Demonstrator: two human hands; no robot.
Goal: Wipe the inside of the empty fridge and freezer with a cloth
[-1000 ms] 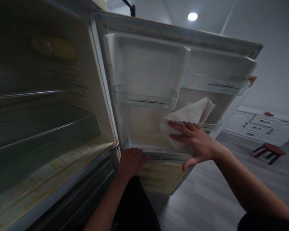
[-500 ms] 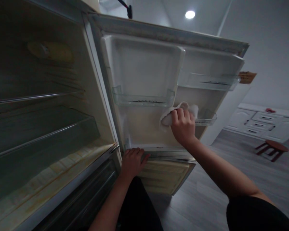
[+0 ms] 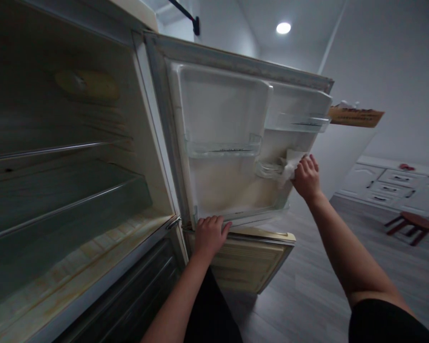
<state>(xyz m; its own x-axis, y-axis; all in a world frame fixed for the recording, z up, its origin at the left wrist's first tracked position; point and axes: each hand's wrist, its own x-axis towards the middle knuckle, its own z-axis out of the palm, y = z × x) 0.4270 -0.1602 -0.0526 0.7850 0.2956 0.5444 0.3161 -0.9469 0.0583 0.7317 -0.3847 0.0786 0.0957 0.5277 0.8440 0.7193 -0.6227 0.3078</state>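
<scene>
My right hand is closed on a crumpled white cloth, held against the small clear shelf on the outer side of the open fridge door. My left hand has its fingers hooked over the rim of the bottom door shelf, near the hinge side. Above it, a clear middle shelf spans the inner half of the door. Another clear shelf sits higher on the outer half.
On the left the fridge interior stands open, with glass shelves and yellowish stains. A lower door hangs open below. Behind are a cardboard box, white cabinets and a small reddish-brown stool on the grey floor.
My right hand has moved right with the cloth, to the door's outer side. The upper door has swung away somewhat. My left hand keeps its hold on the bottom shelf.
</scene>
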